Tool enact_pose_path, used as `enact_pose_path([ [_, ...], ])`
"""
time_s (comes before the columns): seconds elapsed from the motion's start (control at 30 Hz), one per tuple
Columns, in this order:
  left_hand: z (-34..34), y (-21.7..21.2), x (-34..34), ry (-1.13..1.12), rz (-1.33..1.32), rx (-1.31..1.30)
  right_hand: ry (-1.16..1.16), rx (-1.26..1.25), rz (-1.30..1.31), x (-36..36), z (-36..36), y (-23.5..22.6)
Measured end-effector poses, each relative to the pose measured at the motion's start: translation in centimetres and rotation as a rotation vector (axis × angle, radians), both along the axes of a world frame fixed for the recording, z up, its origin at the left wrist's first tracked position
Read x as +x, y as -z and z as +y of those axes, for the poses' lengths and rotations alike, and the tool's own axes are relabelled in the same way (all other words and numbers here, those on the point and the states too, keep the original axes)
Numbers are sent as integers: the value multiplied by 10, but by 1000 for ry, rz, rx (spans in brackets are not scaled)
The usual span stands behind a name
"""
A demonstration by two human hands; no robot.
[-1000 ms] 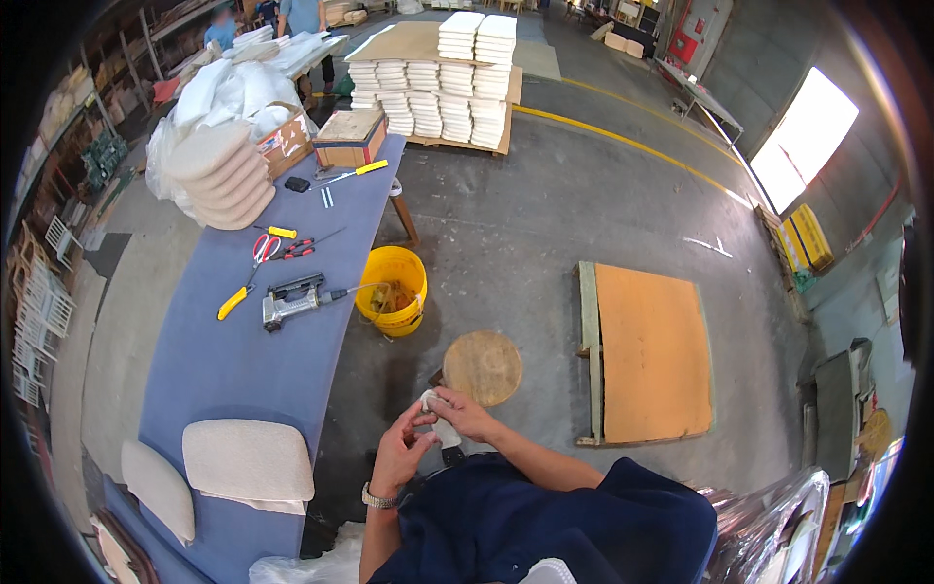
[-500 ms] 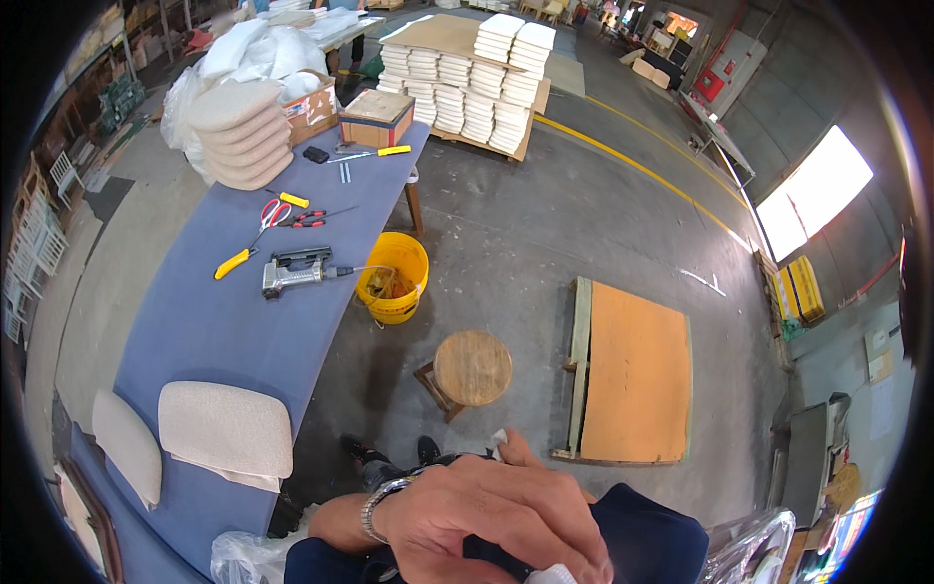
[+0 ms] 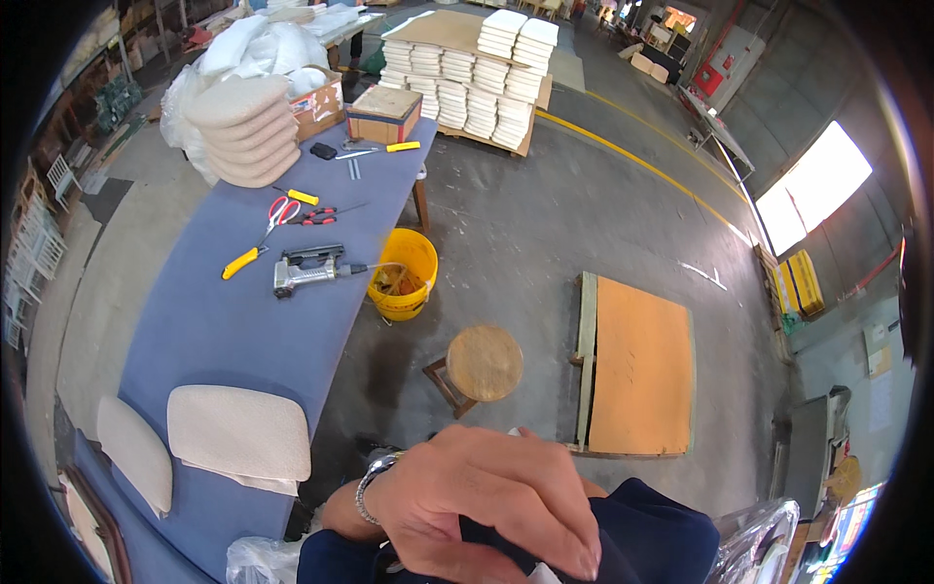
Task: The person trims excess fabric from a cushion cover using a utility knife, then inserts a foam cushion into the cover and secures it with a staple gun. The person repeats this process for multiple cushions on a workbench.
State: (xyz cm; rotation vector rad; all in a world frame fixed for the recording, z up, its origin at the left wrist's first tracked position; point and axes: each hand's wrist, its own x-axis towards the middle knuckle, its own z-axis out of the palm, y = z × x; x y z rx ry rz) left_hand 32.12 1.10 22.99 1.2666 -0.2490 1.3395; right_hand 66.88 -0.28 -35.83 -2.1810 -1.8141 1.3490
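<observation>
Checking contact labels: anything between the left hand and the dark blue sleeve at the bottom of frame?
Nothing visible. The left hand lies directly on the dark blue sleeve, with its fingers curled into the fabric. The wooden stool and blue table stand apart, farther out. The right hand is not in view.

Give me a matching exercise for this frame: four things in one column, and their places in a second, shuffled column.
Things:
1. staple gun
2. yellow bucket
3. round wooden stool
4. left hand

Places:
A. on the floor beside the flat wooden board
B. on the blue table, near its right edge
C. over a dark blue sleeve, low in the picture
D. on the floor against the table's edge

Pairs: 1-B, 2-D, 3-A, 4-C
</observation>
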Motion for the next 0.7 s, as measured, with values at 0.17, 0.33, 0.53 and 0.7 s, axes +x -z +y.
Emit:
enact_pose_path([
  [0.17,-6,52,-77,-630,638,-65,-111,-134,48,-57,44,-62],
  [0.33,-58,179,-184,-1472,935,-672,-125,-63,77,-145,65,-105],
  [0.53,-259,373,-285,-2074,1549,-1711,-48,-78,-8,-192,68,-99],
  [0.7,-378,559,-269,-2512,1620,-1761,-164,-224,-40,-202,83,-111],
])
